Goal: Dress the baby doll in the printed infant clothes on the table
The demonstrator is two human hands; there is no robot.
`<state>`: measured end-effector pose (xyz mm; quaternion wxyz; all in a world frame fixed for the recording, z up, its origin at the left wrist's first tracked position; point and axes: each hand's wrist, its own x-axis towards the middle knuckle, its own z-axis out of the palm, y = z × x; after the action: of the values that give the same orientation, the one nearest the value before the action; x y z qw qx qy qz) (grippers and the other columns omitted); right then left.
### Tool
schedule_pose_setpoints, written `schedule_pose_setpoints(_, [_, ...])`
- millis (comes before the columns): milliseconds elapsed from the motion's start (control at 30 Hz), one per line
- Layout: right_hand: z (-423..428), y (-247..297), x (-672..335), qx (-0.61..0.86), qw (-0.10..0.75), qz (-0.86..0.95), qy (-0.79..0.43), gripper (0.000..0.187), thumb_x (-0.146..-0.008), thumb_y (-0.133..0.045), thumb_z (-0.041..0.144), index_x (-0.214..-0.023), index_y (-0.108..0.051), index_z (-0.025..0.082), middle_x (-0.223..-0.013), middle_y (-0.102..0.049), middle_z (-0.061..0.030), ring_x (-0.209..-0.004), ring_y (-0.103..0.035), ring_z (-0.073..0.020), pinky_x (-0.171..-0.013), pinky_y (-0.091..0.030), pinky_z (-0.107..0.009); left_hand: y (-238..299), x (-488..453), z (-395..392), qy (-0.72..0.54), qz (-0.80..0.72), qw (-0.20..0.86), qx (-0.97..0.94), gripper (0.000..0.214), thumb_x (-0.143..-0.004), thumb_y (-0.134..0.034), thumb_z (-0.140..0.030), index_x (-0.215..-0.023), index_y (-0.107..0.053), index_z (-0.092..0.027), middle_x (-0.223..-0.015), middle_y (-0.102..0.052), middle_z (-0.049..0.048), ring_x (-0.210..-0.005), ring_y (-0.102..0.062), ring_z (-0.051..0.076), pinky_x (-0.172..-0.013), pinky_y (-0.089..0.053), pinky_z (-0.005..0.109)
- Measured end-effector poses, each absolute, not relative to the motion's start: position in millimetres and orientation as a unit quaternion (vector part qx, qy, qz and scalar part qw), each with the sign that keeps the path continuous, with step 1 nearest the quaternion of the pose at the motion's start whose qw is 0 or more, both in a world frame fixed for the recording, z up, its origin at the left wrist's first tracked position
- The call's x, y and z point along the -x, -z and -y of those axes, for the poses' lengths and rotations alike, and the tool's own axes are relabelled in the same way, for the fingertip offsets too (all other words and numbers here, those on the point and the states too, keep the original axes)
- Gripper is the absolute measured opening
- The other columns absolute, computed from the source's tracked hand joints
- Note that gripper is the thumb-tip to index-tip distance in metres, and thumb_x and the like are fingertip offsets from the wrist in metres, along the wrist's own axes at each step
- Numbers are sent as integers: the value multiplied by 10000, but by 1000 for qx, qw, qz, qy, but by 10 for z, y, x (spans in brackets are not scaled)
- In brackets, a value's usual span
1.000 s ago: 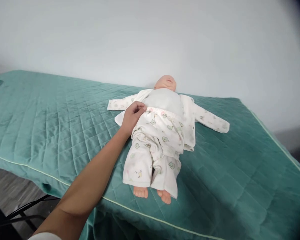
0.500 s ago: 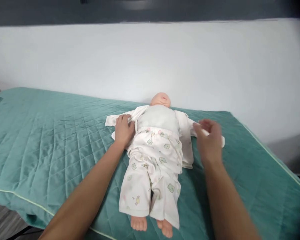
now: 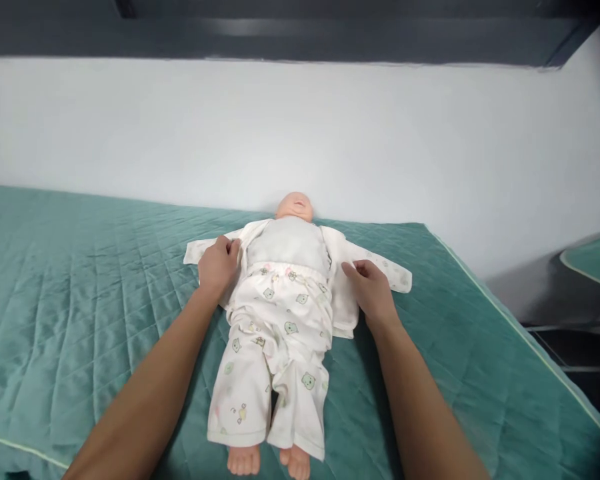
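Note:
A baby doll (image 3: 295, 207) lies on its back, head toward the wall and bare feet toward me. It wears white printed pants (image 3: 280, 313) and a white baby jacket (image 3: 344, 303) spread open over its pale torso, both sleeves stretched outward. My left hand (image 3: 219, 265) has its fingers closed on the jacket's left side, beside the doll's chest. On the other side, my right hand (image 3: 373, 287) pinches the jacket near the base of the right sleeve. The fingers partly hide the cloth they grip.
Under the doll is a green quilted mattress cover (image 3: 115, 287) with light piping along its edges. A white wall (image 3: 220, 133) rises behind the head, and a dark beam (image 3: 300, 37) runs across the top. Another green padded piece (image 3: 597, 260) shows at far right.
My right hand has moved from the outer part of the right sleeve inward to the jacket's side. My left hand stays at the left side. The view has shifted slightly right.

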<state>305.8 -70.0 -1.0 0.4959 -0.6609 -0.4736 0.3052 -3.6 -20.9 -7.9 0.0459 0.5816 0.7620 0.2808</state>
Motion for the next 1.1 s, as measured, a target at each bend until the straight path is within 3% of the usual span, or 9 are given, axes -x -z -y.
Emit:
schedule_pose_setpoints(133, [691,-8,-3224,673,559,367,-316,313,-710,-702,494,-720,-544,224,-596,-494,48,-534,-421,-129,-483,-336,-264,22,116,258,-299,-763,49,-571,360,-947,-410,-530,-825,-574,-235,-795,-694,90,-782,-620,258,-616,-315,301])
schedule_pose_setpoints(300, [686,-89,-3385,726,541,351,-238,302,-693,-702,486,-736,-549,229,-620,-542,26,-522,-455,-146,-465,-357,-284,-30,145,316,-261,-749,100,-601,401,-860,-510,-615,-742,-602,-242,-761,-686,66,-726,-592,248,-598,-292,301])
schedule_pose_setpoints(433, [730,-150,-3554,786,457,398,-122,229,-713,-679,401,-837,-599,225,-772,-650,-35,-642,-562,-195,-597,-431,-333,-55,174,336,-272,-722,151,-618,412,-850,-533,-558,-613,-491,-223,-623,-581,22,-644,-527,194,-597,-303,295])
schedule_pose_setpoints(533, [755,-141,-3600,807,401,433,-34,176,-756,-618,328,-899,-612,226,-885,-671,-69,-781,-601,-237,-736,-461,-393,-79,213,339,-301,-728,142,-599,356,-869,-514,-512,-667,-463,-224,-664,-588,22,-671,-535,195,-618,-335,296])
schedule_pose_setpoints(600, [776,-131,-3510,763,424,487,10,177,-778,-584,302,-929,-619,218,-993,-664,-95,-896,-609,-255,-836,-467,-431,-88,257,351,-281,-758,110,-578,294,-879,-504,-494,-748,-502,-232,-743,-633,55,-734,-576,238,-634,-356,318])
schedule_pose_setpoints(733, [869,-145,-3089,624,540,553,-116,181,-850,-586,343,-982,-639,231,-1039,-676,-68,-930,-627,-218,-875,-496,-400,-85,355,395,-230,-804,52,-547,223,-891,-501,-412,-1008,-575,-239,-992,-687,135,-890,-631,346,-698,-424,402])
schedule_pose_setpoints(867, [955,-162,-2738,535,523,606,-270,169,-879,-632,384,-986,-645,254,-984,-657,-26,-905,-613,-186,-854,-500,-345,-101,280,429,-299,-752,-21,-587,207,-854,-519,-224,-1037,-614,-201,-1164,-653,161,-1110,-582,355,-858,-452,452])
schedule_pose_setpoints(1000, [955,-179,-2699,509,485,639,-312,199,-845,-693,408,-930,-599,255,-986,-597,-10,-895,-577,-174,-852,-493,-334,-175,24,500,-456,-598,179,-634,120,-871,-572,-296,-932,-638,-216,-917,-679,46,-871,-617,207,-792,-478,332])
schedule_pose_setpoints(1100, [939,-212,-2755,485,463,676,-306,227,-812,-728,404,-835,-568,244,-1030,-558,-22,-984,-554,-193,-888,-471,-337,-239,-91,565,-466,-498,317,-659,151,-854,-632,-367,-862,-644,-216,-780,-628,0,-717,-552,154,-683,-443,288])
